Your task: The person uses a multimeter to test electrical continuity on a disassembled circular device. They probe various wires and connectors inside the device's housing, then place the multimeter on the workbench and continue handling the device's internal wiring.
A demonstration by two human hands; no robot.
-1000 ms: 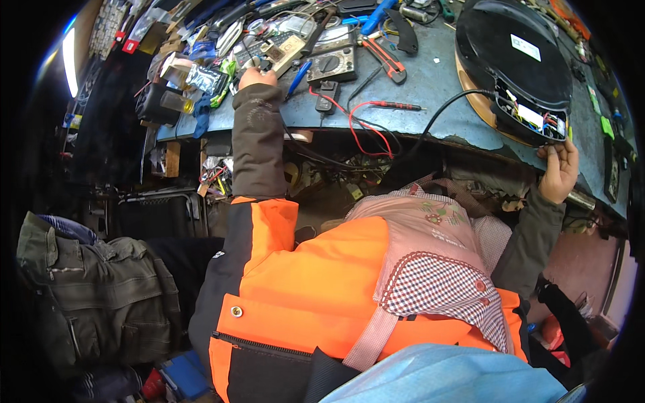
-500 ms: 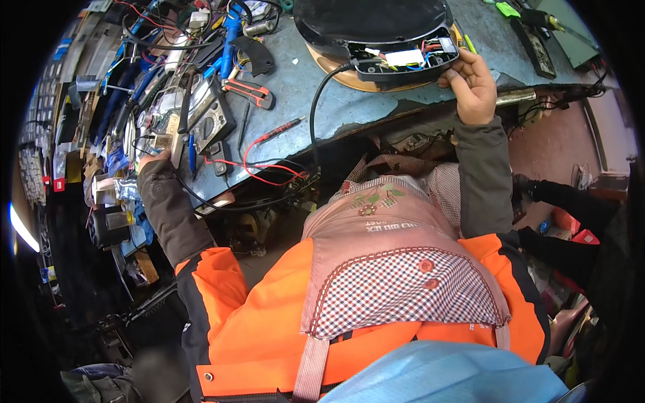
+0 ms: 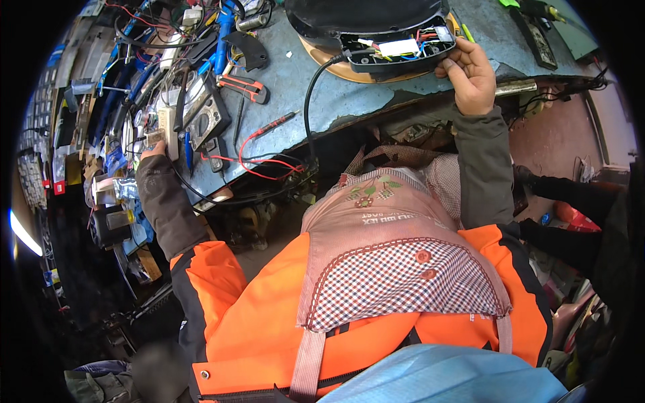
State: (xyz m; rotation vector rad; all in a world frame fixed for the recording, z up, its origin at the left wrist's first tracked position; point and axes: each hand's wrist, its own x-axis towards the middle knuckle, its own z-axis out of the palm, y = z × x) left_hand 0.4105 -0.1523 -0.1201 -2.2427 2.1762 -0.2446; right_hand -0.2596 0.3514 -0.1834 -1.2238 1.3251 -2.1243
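A black, rounded appliance [image 3: 366, 23] lies at the far edge of my view, its front wiring compartment [image 3: 399, 48] uncovered. Red, blue and yellow-green wires and a white block show inside, and a thick black cable [image 3: 310, 101] leaves its left side. My right hand [image 3: 474, 79] is closed at the compartment's right corner, fingers curled against the edge. Far to the left, my left hand [image 3: 154, 150] reaches in beside a small brownish block [image 3: 154, 138]; most of its fingers are hidden. Close to it lies a multimeter [image 3: 207, 122] with a dark face.
Red probe leads [image 3: 276, 125] hang over the blue bench's [image 3: 349, 101] front edge. A red-and-black utility knife [image 3: 244, 88] lies behind the multimeter. Tools and cables crowd the left. A long black part [image 3: 534, 40] rests at right, near a pale green box [image 3: 571, 30].
The bench and the things on it sit slightly higher and further left in view. My right hand stays at the appliance's corner; my left stays by the brownish block.
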